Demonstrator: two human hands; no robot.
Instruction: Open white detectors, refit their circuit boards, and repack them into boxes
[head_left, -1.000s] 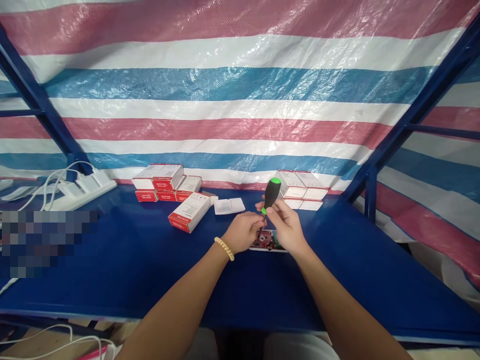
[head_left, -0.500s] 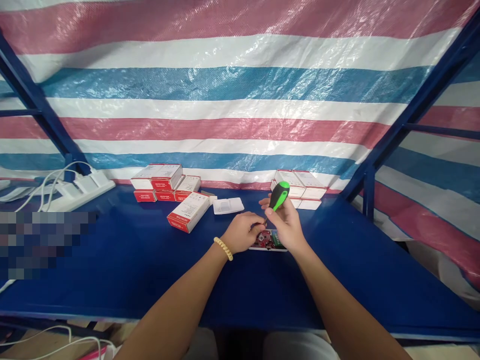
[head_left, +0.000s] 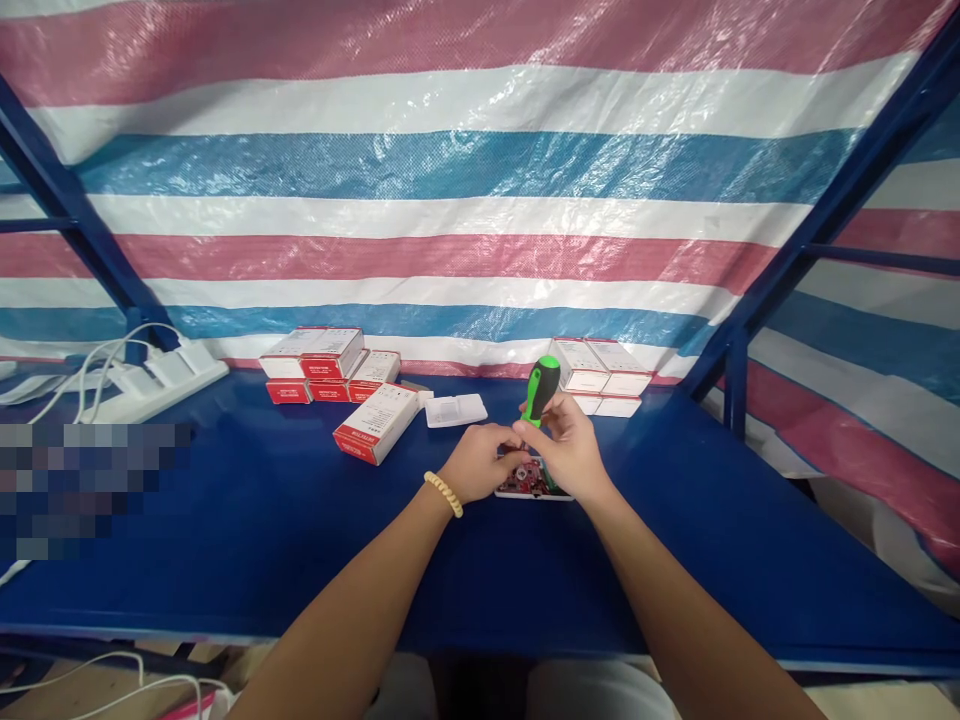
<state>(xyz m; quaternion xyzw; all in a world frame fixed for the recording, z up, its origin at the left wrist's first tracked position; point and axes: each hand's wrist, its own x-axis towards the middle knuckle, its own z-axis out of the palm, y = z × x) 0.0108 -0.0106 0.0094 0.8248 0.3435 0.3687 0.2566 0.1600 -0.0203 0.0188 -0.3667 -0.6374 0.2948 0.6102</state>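
Note:
My right hand [head_left: 574, 450] is closed around the lower part of a green-and-black screwdriver [head_left: 541, 390], which stands nearly upright with its handle end up. The shaft and tip are mostly hidden by my fingers. Below lies an opened white device [head_left: 534, 494] with a red circuit board and a green part inside. My left hand [head_left: 478, 463], with a beaded yellow band at the wrist, is at the device's left side. Its thumb and fingers pinch together close to the screwdriver's lower end; what is between them is hidden.
A white plastic cover [head_left: 456, 410] lies behind my left hand, beside a red-and-white box [head_left: 377, 425]. More boxes are stacked at the back left [head_left: 330, 350] and back right [head_left: 600, 365]. A white power strip [head_left: 161, 390] with plugs sits far left on the blue table [head_left: 300, 560].
The screwdriver has swung more upright, its handle shifting slightly left. My right hand's fingers have moved with it; my left hand stays in nearly the same place.

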